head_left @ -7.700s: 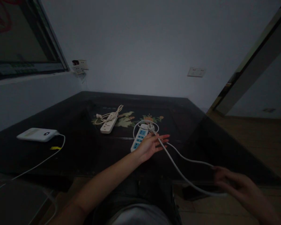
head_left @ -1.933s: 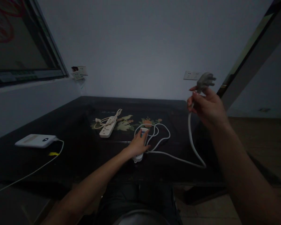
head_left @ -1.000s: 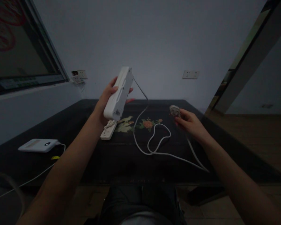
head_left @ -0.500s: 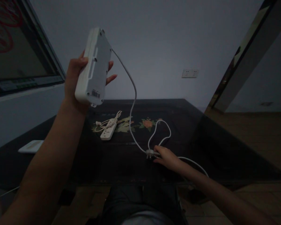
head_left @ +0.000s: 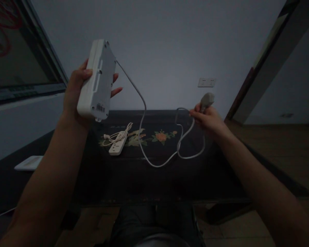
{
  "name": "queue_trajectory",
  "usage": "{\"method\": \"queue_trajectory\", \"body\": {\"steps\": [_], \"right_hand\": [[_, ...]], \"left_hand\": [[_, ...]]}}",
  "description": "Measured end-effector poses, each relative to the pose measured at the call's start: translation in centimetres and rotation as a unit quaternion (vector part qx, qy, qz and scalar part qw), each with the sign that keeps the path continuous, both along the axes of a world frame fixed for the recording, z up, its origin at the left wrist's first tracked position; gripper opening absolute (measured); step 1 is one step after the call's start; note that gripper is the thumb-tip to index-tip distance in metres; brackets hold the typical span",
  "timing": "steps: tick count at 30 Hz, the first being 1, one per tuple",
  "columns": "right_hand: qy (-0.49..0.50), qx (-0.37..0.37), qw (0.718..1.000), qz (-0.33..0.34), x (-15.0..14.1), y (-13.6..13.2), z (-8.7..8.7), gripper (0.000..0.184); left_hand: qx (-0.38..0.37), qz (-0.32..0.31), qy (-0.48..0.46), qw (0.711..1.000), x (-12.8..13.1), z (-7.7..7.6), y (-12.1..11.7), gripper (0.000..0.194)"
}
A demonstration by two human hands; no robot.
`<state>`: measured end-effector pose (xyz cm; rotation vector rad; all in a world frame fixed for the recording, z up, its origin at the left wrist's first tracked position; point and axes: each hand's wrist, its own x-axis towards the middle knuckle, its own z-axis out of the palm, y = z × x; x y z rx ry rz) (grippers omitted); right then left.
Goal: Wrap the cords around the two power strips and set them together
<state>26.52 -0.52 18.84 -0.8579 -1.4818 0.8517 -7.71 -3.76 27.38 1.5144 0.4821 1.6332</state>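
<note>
Head view: at ten o'clock my left hand (head_left: 76, 82) is clutching the strip (head_left: 99, 80); at two, my right hand (head_left: 211, 119) is pinching the plug (head_left: 207, 98)!

The place looks like a plain room, possibly in a home, though its exact kind is unclear. A dark tabletop (head_left: 164, 185) with a painted flower design (head_left: 161, 136) fills the middle. A wall socket (head_left: 206, 82) sits on the pale wall (head_left: 154, 51), a window (head_left: 18, 51) is at upper left, and tiled or boarded floor (head_left: 267, 144) shows at right.
</note>
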Motion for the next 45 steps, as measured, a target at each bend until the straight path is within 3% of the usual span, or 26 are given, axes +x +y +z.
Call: {"method": "queue_trajectory", "body": {"steps": [3,8,13,21,26,30,33,37,41,45], "right_hand": [[0.077,-0.057,0.995,0.006,2.8,1.9,0.2,0.027],[0.198,-0.188,0.961,-0.039,6.4,4.1,-3.7,0.028],[0.227,-0.204,0.95,-0.069,7.7,4.8,-6.6,0.028],[0.251,-0.203,0.934,-0.152,8.7,4.1,-11.0,0.03],[0.23,-0.204,0.928,-0.209,8.6,3.0,-14.1,0.029],[0.169,-0.232,0.924,-0.252,7.2,2.5,-16.2,0.026],[0.085,-0.252,0.926,-0.267,5.7,2.3,-17.4,0.02],[-0.091,-0.281,0.916,-0.273,4.8,1.9,-18.1,0.007],[-0.3,-0.291,0.868,-0.268,5.1,0.6,-17.7,0.012],[-0.446,-0.282,0.807,-0.265,4.6,-1.1,-17.2,0.02]], "left_hand": [[0.031,0.014,0.022,0.999,-1.4,0.7,-0.5,0.049],[0.077,0.054,0.07,0.993,-2.9,2.1,-1.9,0.044],[0.082,0.079,0.057,0.992,-1.3,2.4,-2.9,0.054],[0.004,-0.031,-0.004,0.999,2.4,-0.5,-3.3,0.061],[-0.074,-0.111,-0.006,0.991,3.9,-4.4,-2.8,0.064],[-0.131,-0.186,-0.009,0.974,4.9,-8.7,-1.0,0.087],[-0.168,-0.175,-0.015,0.97,5.7,-11.3,-0.9,0.085],[-0.204,-0.14,-0.031,0.969,6.6,-13.5,-2.3,0.082],[-0.19,-0.13,-0.008,0.973,6.7,-14.9,-3.2,0.085],[-0.177,-0.124,0.029,0.976,6.5,-15.9,-3.2,0.068]]}}
